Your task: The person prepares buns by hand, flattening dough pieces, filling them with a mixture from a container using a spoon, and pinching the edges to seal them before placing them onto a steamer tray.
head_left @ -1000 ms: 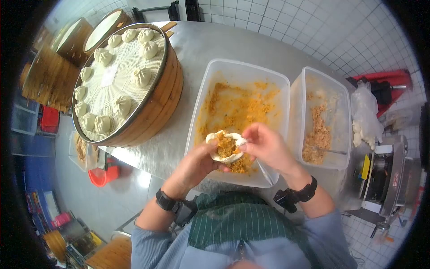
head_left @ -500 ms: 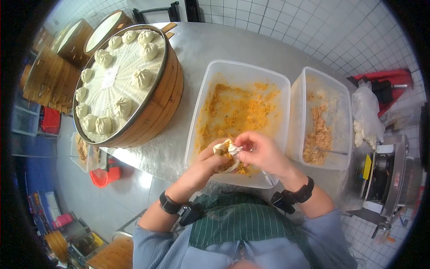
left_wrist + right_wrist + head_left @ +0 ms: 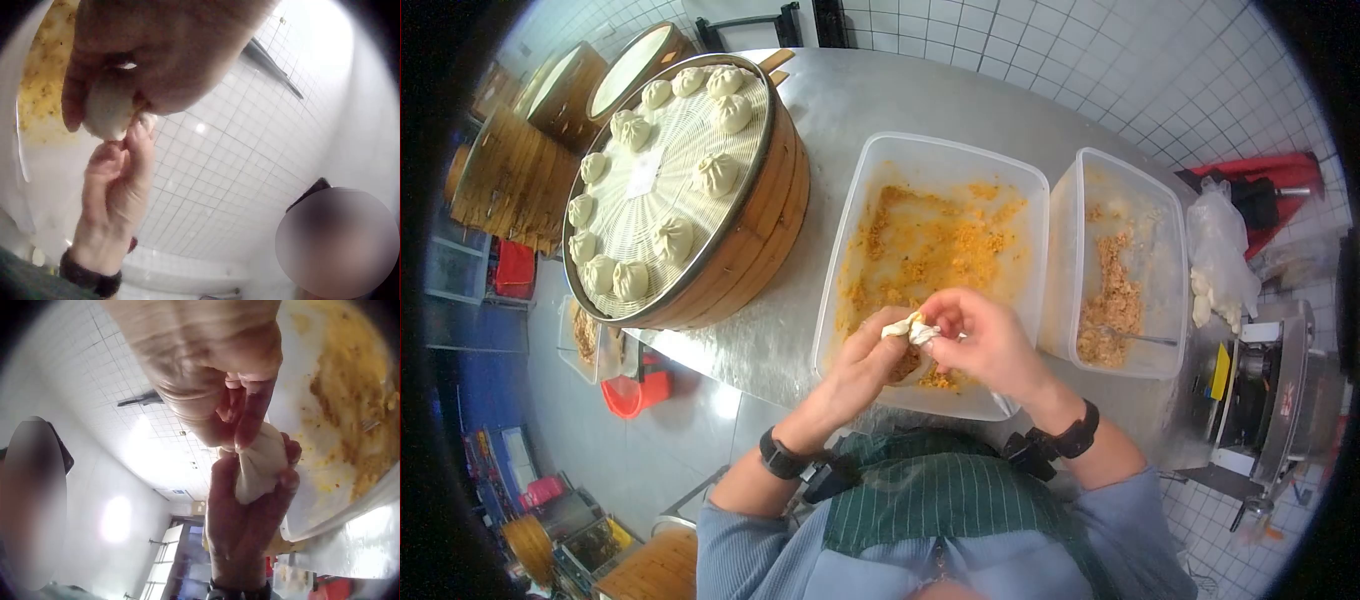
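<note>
A partly gathered bun (image 3: 897, 328) of white dough is held between both hands, over the near end of a plastic tub (image 3: 1040, 230) smeared with orange filling (image 3: 955, 260). The left hand (image 3: 855, 370) cups the bun from the left, fingers curled round its side. With thumb and fingertips, the right hand (image 3: 988, 345) pinches the dough at the rim. Folds fan out from that pinch across the bun (image 3: 262, 465) in the right wrist view. From the left wrist, the bun's smooth pale side (image 3: 107, 115) shows under the left hand.
Left on the steel table (image 3: 830, 100) stands a round bamboo steamer (image 3: 765, 225) with several pleated buns (image 3: 716, 174) on its mesh. Right of the tub is a second tub (image 3: 1175, 250) holding brownish filling (image 3: 1112, 300) and a utensil. A plastic bag (image 3: 1220, 240) lies beyond it.
The dough, a wide open ring round orange filling a second ago, has been drawn together and pleated. The right hand moved in closer to the left, and the filling is now mostly hidden.
</note>
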`<state>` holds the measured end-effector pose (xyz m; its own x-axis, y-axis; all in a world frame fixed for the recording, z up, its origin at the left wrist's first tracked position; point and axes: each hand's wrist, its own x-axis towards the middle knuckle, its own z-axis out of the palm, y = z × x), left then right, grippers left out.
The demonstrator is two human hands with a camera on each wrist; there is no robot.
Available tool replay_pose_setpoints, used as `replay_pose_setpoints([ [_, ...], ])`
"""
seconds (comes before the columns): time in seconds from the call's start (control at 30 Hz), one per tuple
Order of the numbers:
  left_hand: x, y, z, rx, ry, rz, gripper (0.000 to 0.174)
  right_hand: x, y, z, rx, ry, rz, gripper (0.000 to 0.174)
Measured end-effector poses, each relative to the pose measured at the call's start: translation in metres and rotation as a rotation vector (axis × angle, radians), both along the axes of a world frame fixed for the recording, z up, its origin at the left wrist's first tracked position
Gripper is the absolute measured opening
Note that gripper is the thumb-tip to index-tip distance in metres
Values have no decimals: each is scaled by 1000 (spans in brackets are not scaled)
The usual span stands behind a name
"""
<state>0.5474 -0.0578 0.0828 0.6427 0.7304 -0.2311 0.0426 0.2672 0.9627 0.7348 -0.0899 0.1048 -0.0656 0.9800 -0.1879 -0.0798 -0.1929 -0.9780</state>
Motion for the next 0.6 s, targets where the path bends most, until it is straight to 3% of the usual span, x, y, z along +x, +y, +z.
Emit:
replay_pose_setpoints([
  [0.17, -2, 5, 18, -467, -272, 123, 43, 2, 0, 2, 34, -50, 57, 14],
  [0.27, 4, -2, 9, -354, -191, 153, 38, 0, 2, 1, 38, 34, -20, 14],
  [0.37, 2, -3, 12, -181, -45, 76, 31, 5, 2, 4, -73, -4, 136, 17],
  [0.43, -1, -1, 16, -127, 38, 4, 28, 5, 0, 11, 254, -323, 199, 19],
  [0.53, -3, 3, 17, -84, 108, -141, 25, 0, -3, -4, 119, -88, 59, 20],
  [0.6, -3, 5, 14, -238, 73, -148, 29, 1, -1, 0, 42, -70, 102, 18],
])
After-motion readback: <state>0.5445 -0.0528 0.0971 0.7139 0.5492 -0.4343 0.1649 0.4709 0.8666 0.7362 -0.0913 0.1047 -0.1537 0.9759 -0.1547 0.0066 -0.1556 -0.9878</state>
